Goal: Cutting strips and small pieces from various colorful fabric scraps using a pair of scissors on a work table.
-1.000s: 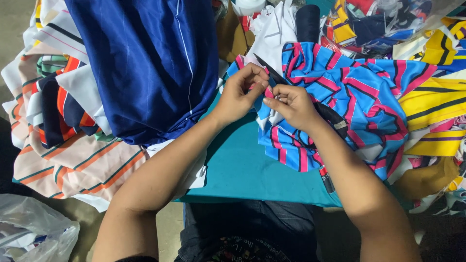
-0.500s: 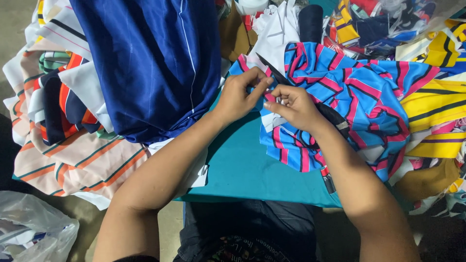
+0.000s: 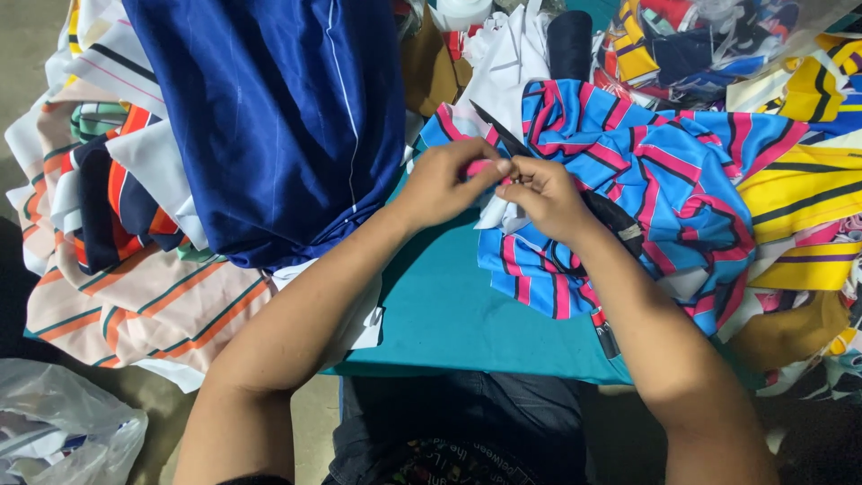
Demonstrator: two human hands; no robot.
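Both hands meet over a teal table (image 3: 449, 314). The left hand (image 3: 444, 184) and the right hand (image 3: 548, 193) pinch tight on a bit of the blue and pink striped cloth (image 3: 664, 180), which lies on the table's right side. A dark blue cloth (image 3: 269, 117) sits to the left, on striped cloths (image 3: 117, 287). Yellow cloths (image 3: 799, 207) pile up at the right. A plastic bag (image 3: 63, 431) lies on the floor.

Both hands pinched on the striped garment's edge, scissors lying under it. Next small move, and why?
Probably keep the left hand pinching and free the right hand to pick up the scissors. Both hands meet on one small pink bit of the striped garment, and the dark blades poke out just beside the fingertips. What exactly is pinched is too small to tell.
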